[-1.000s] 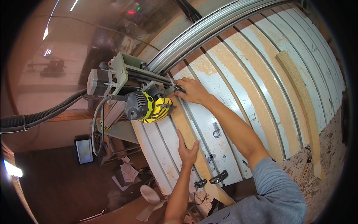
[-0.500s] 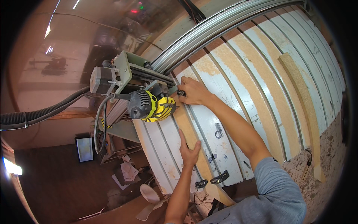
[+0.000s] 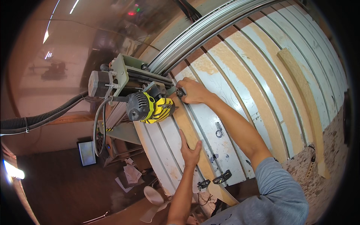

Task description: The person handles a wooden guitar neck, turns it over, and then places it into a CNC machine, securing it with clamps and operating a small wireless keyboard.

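My right hand (image 3: 194,92) has its fingers closed around a small black clamp (image 3: 180,92), at the far end of a long wooden board (image 3: 190,127). Part of the clamp is hidden by the fingers. My left hand (image 3: 190,153) rests on the board nearer to me, its index finger stretched out and thumb spread apart. The board lies along a slotted white machine bed (image 3: 225,150). Just left of my right hand hangs a black and yellow spindle motor (image 3: 152,108). Two more black clamps, one left (image 3: 203,184) and one right (image 3: 222,177), sit beside the board's near part.
A metal gantry rail (image 3: 202,35) crosses above the bed. A second wooden strip (image 3: 302,88) lies on the right side. A small dark ring (image 3: 219,133) is on the bed. A ribbed black hose (image 3: 56,112) runs off to the left, above a floor with papers (image 3: 132,174).
The black clamp under my right fingers looks slightly turned. My left hand stays in place on the board. The whole view has shifted a little.
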### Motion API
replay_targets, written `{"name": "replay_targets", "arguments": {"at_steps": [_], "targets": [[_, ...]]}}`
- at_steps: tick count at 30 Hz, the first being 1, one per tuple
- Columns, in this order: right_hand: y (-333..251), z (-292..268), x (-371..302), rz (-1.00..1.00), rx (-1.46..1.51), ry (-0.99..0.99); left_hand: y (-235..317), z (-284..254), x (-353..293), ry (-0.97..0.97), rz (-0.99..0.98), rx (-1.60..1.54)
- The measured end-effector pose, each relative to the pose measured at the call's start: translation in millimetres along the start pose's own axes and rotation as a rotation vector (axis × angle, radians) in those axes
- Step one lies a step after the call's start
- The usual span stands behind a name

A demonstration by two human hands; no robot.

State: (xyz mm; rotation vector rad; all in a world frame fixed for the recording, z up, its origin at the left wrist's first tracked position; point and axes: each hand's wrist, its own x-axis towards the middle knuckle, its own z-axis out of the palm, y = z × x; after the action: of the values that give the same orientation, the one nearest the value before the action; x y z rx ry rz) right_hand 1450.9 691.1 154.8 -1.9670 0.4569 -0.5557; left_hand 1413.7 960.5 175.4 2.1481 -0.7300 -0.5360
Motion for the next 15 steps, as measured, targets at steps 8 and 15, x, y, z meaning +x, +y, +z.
{"name": "replay_targets", "arguments": {"at_steps": [8,15], "targets": [[-3,14,17,0.148,-0.140,-0.145,5,3,0,-0.021,0.021,0.024],[3,22,23,0.317,0.273,0.094,-1,1,-1,-0.014,-0.004,0.029]]}}
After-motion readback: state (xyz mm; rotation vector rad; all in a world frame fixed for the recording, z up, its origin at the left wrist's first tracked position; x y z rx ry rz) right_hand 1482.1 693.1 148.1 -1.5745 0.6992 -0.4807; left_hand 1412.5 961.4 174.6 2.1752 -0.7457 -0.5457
